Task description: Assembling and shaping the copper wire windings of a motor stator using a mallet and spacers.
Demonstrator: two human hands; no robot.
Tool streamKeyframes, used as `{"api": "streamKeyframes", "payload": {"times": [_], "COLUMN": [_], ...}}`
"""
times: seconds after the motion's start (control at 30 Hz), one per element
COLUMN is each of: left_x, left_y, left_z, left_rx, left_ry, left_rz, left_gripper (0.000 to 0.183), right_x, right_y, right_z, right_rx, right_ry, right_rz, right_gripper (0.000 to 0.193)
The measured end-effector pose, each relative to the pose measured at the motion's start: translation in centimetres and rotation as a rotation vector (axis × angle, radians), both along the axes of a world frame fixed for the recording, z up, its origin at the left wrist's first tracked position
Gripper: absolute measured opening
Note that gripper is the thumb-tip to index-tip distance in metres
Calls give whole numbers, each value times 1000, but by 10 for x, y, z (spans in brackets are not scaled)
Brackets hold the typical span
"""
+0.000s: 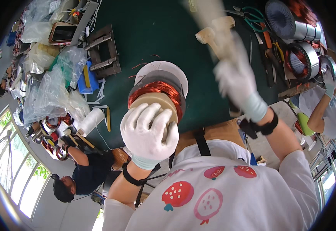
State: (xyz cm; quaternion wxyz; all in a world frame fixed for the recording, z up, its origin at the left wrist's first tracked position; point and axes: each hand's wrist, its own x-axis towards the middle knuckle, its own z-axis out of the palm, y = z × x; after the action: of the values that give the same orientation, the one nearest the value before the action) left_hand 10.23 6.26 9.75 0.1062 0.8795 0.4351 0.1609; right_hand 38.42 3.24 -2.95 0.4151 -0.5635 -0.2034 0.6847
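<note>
My left hand (148,131), in a white knit glove, rests with bent fingers over a tan round block (156,99). The block sits on a motor stator with red-brown copper windings (154,89) and a grey core (161,76). Under the core, a white disc (178,71) sticks out on the far side. My right hand (237,82), also gloved, is blurred by motion to the right of the stator. It is closed round a long pale club-like tool (210,11), which is smeared too. Close beside that tool lies a tan double-faced mallet head (205,35).
Scissors (252,15), pliers (279,52) and several stators (302,59) lie at the right. A metal fixture (103,50), blue box (87,79), plastic bags (41,92) and white roll (93,119) crowd the left. Co-workers (87,173) sit left and right (318,111).
</note>
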Motion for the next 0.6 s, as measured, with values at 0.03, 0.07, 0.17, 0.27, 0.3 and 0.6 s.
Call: {"api": "streamKeyframes", "payload": {"times": [0.03,0.07,0.17,0.27,0.3,0.6], "left_x": [-2,-6,-11,-13,-13,-38], "left_y": [2,0,3,5,6,24], "left_z": [-2,-3,1,3,1,-1], "left_rx": [-25,-23,-16,-87,-87,-143], "left_ry": [7,-1,18,9,2,43], "left_rz": [-21,-14,-68,-130,-133,-482], "left_gripper": [29,28,27,26,26,30], "right_x": [-48,-45,-20,-11,-22,-33], "right_y": [-7,0,36,46,32,51], "right_z": [26,41,35,35,28,43], "right_rx": [11,171,786,154,458,848], "right_ry": [406,38,-640,-404,-584,-940], "right_rz": [27,402,504,-4,170,483], "right_gripper": [59,64,70,68,73,73]}}
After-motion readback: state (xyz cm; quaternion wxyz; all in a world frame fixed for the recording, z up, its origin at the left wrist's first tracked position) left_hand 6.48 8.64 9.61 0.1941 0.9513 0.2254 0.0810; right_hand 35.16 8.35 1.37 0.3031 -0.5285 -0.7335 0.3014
